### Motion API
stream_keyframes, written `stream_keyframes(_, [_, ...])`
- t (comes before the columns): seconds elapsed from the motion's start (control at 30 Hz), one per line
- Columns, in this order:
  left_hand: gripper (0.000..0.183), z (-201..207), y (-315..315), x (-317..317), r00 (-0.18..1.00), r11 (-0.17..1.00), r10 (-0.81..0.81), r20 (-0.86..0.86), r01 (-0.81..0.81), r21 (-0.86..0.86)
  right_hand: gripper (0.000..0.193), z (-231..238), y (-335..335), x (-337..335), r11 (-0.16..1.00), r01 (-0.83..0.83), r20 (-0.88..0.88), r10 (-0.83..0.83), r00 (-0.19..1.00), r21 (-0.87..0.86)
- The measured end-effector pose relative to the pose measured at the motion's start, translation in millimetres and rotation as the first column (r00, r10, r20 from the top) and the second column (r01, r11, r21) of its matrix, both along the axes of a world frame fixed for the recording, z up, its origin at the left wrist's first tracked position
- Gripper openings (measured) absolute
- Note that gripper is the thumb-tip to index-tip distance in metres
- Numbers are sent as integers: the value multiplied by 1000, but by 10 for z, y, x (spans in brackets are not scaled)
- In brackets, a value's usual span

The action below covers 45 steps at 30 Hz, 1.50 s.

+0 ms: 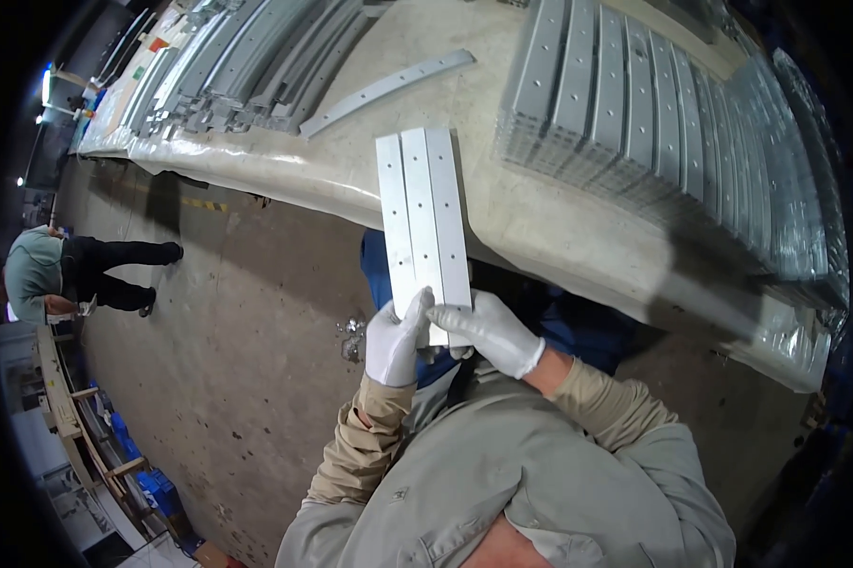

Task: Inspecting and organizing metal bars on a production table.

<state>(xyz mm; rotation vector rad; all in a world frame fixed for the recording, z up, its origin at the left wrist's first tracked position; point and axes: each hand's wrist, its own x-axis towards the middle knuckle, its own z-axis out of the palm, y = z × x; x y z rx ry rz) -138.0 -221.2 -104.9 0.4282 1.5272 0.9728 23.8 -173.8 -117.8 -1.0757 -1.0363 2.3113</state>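
Note:
Three flat silvery metal strips (420,204) with small holes lie side by side between my hands, their far ends reaching over the table edge. My left hand (394,343), in a white glove, is closed round the near end on the left, thumb on top. From the right, my gloved right hand (491,331) grips the same end, its thumb across the strips and its other fingers partly hidden beneath. Beyond them a single holed metal strip (388,92) lies on the table.
The covered table (351,170) carries a pile of long metal strips (246,66) at the far left and a large stack of similar strips (625,104) at the right. Another person (67,270) stands on the floor at the left, near a wooden-framed rack (62,398) and blue bins (161,492).

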Motion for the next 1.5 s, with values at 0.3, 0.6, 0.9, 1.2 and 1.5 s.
stream_keyframes(0.3, [42,-278,-21,79,948,967,-48,314,-34,251,41,-106,-53,248,943,2,85,-32,996,334])
stream_keyframes(0.6, [36,-166,-8,426,956,925,-72,283,-42,378,37,388,-82,584,685,-74,306,-224,925,725])
stream_keyframes(0.9, [27,291,412,531,954,865,-117,277,-39,500,49,1169,-81,1461,74,169,-23,-859,512,983])
stream_keyframes(1.2, [30,341,559,494,968,808,-135,211,-15,589,27,1319,824,2341,16,-664,87,-993,74,748])
stream_keyframes(1.5, [27,318,529,598,968,832,-178,176,53,552,36,1245,1042,2175,82,-706,255,-956,143,704])
